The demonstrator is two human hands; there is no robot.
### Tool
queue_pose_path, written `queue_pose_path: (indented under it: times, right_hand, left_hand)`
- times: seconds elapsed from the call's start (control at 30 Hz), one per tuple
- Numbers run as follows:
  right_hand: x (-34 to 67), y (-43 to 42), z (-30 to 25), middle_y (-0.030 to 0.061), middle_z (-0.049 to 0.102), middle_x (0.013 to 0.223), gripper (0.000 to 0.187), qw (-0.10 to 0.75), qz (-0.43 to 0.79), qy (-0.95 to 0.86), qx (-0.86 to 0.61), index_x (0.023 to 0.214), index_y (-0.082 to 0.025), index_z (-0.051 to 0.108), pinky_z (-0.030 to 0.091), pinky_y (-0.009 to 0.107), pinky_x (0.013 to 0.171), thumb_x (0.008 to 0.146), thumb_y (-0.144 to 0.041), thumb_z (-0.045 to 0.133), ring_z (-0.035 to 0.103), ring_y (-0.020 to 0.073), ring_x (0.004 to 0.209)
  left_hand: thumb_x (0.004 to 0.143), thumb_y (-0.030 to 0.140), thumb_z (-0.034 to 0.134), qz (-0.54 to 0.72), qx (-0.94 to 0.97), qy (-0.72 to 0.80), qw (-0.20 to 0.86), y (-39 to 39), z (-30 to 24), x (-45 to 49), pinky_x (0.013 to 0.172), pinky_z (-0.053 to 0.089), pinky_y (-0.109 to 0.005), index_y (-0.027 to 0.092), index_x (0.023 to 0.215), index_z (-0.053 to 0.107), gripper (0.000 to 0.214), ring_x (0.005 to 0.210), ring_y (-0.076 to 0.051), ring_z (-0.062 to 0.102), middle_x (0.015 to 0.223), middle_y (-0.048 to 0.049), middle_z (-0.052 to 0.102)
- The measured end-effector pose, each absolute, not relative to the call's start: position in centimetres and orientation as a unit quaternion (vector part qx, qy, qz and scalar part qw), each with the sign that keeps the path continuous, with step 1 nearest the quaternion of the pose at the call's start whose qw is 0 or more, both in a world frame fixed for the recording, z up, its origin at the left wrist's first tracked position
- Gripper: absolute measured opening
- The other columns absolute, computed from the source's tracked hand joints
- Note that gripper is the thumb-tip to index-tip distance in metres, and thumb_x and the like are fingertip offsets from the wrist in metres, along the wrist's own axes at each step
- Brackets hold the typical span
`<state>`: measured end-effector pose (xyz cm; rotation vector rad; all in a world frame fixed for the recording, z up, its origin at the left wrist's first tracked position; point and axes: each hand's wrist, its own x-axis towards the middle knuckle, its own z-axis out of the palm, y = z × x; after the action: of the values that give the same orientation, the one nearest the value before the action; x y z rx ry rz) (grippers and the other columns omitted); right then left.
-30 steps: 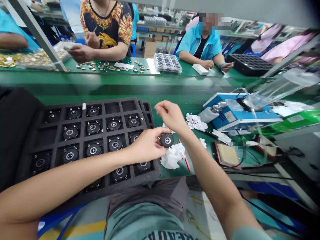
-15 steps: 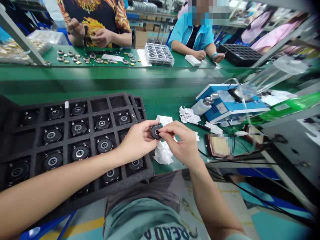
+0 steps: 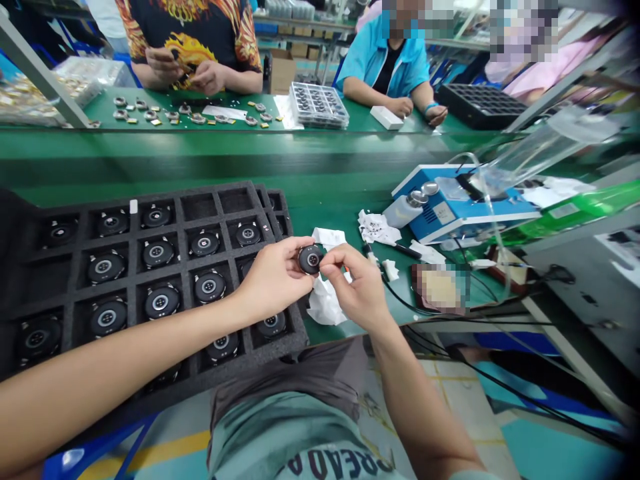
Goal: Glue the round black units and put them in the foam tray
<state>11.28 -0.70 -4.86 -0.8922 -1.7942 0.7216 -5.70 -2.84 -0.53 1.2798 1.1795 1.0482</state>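
My left hand (image 3: pixel 275 273) is closed on a round black watch case (image 3: pixel 311 259), held by its rim between thumb and fingers. The watch's back, with a pale ring and small dots in the middle, faces me. My right hand (image 3: pixel 356 283) is pinched, its fingertips right at the watch's right edge. Whether anything small sits in that pinch I cannot make out. Under my left forearm lies a black foam tray (image 3: pixel 133 275), its compartments holding several similar watch cases, backs up. Crumpled white tissue (image 3: pixel 327 303) lies on the green bench below my hands.
A blue machine (image 3: pixel 457 213), a pump bottle (image 3: pixel 404 211) and a tissue with dark specks (image 3: pixel 377 229) stand to the right, with a black cable (image 3: pixel 400 297) nearby. Across the bench, two people work beside a clear compartment box (image 3: pixel 319 107) and scattered small parts.
My right fingertips have moved from the middle of the watch's back to its right edge. The watch is slightly higher and further left, still in my left hand.
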Motion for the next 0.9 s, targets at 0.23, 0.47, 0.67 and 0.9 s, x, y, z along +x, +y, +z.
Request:
queue_pose_path:
  times: [0.23, 0.47, 0.67, 0.9]
  right_hand:
    - [11.9, 1.0, -3.3, 0.0029, 0.072, 0.084, 0.016, 0.511, 0.383, -0.652, -0.409, 0.089, -0.020, 0.070, 0.050, 0.030, 0.066, 0.093, -0.035, 0.064, 0.062, 0.0158, 0.074]
    - [6.6, 8.5, -1.0, 0.0019, 0.080, 0.096, 0.017, 0.305, 0.427, -0.821, -0.224, 0.092, -0.021, 0.079, 0.054, 0.032, 0.084, 0.091, -0.022, 0.061, 0.071, 0.0164, 0.088]
    - [6.8, 9.8, -4.5, 0.0039, 0.079, 0.091, 0.016, 0.310, 0.401, -0.832, -0.228, 0.089, -0.022, 0.081, 0.053, 0.032, 0.079, 0.087, -0.020, 0.065, 0.071, 0.0165, 0.083]
    - [14.9, 6.2, -6.5, 0.0011, 0.071, 0.074, 0.020, 0.443, 0.382, -0.689, -0.428, 0.085, -0.019, 0.070, 0.048, 0.026, 0.061, 0.087, -0.038, 0.067, 0.062, 0.0132, 0.065]
  left_hand:
    - [0.066, 0.002, 0.068, 0.420, 0.554, 0.483, 0.533, -2.8, -0.5, -5.9, 0.076, 0.061, -0.031, 0.011, 0.120, 0.064, 0.055, 0.079, -0.017, 0.074, 0.097, -0.0078, 0.076]
    - [0.063, 0.000, 0.061, 0.313, 0.635, 0.454, 0.541, -3.1, 0.2, -6.5, 0.069, 0.057, -0.027, 0.010, 0.118, 0.065, 0.057, 0.080, -0.020, 0.075, 0.088, -0.0050, 0.073]
    - [0.063, -0.001, 0.061, 0.309, 0.615, 0.476, 0.548, -3.1, 0.2, -6.4, 0.068, 0.057, -0.028, 0.010, 0.125, 0.064, 0.063, 0.074, -0.018, 0.074, 0.087, -0.0054, 0.074]
    - [0.066, 0.006, 0.072, 0.356, 0.551, 0.495, 0.569, -2.5, 0.8, -6.2, 0.074, 0.059, -0.026, 0.013, 0.125, 0.056, 0.062, 0.084, -0.019, 0.077, 0.099, -0.0055, 0.074]
